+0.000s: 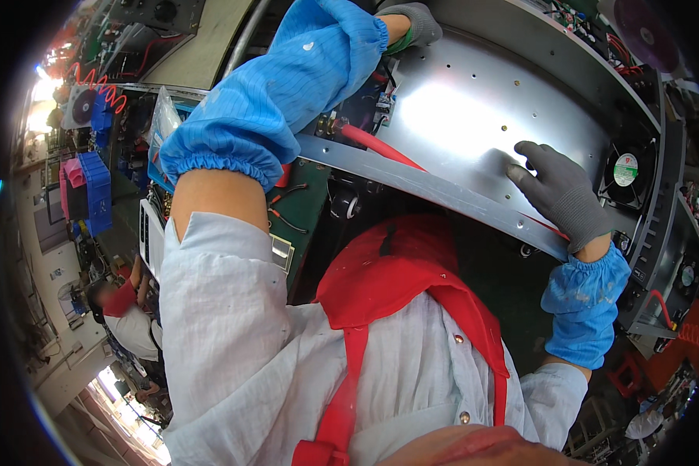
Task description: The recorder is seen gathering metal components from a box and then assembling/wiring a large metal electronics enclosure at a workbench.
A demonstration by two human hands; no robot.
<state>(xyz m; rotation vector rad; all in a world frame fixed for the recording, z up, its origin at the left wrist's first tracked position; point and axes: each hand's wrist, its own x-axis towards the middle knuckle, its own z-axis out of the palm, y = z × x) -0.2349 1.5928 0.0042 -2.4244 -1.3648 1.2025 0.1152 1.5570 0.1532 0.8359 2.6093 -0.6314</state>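
Observation:
An open metal equipment case with a shiny drilled plate [458, 97] lies across the far part of the view. My right hand [563, 190], in a dark grey glove, hovers over or rests on the plate's right part. Its thumb and fingers are apart and nothing shows between them. My left hand [418, 22], also gloved, reaches to the far left corner of the plate, its fingers mostly hidden. A red hose [377, 147] runs from a brass fitting [331, 125] along the near side of the case. A black fan [629, 171] is mounted at the right end.
Pliers [287, 208] with red-and-black handles lie on a green surface left of the case. Blue bins [95, 193] stand farther left. Another person [132, 322] is at the lower left. More fan-fitted cases [679, 272] stand at the right. A red coiled hose [97, 87] hangs at the upper left.

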